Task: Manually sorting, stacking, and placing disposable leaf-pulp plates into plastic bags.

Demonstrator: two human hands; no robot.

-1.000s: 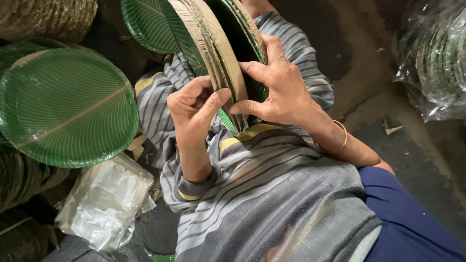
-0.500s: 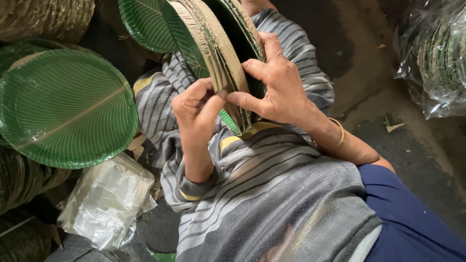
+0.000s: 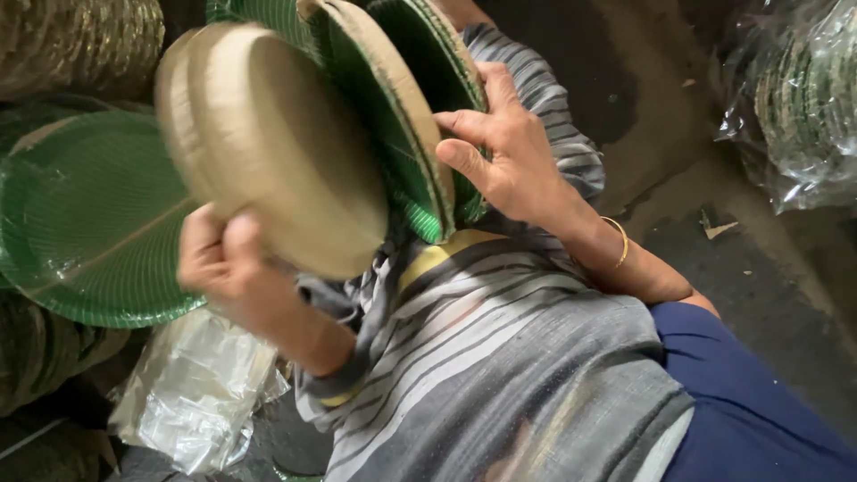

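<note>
My left hand (image 3: 223, 268) grips the lower edge of a small bunch of round paper plates (image 3: 268, 143), their tan backs toward me, tilted away to the left and blurred. My right hand (image 3: 500, 152) holds the remaining upright stack of plates (image 3: 402, 134), green leaf-patterned inside and tan outside, with thumb and fingers pinching its rim. The stack rests on my lap over a grey striped cloth (image 3: 500, 357).
A glossy green plate stack (image 3: 80, 232) lies at the left. Clear plastic bags (image 3: 196, 402) sit beside my knee. A plastic-wrapped bundle of plates (image 3: 794, 98) stands at the right on a dark floor (image 3: 759, 277). More stacks (image 3: 71, 45) fill the top left.
My left hand has pulled a bunch of plates off the stack and swung it left and down. The right hand keeps holding the rest of the stack.
</note>
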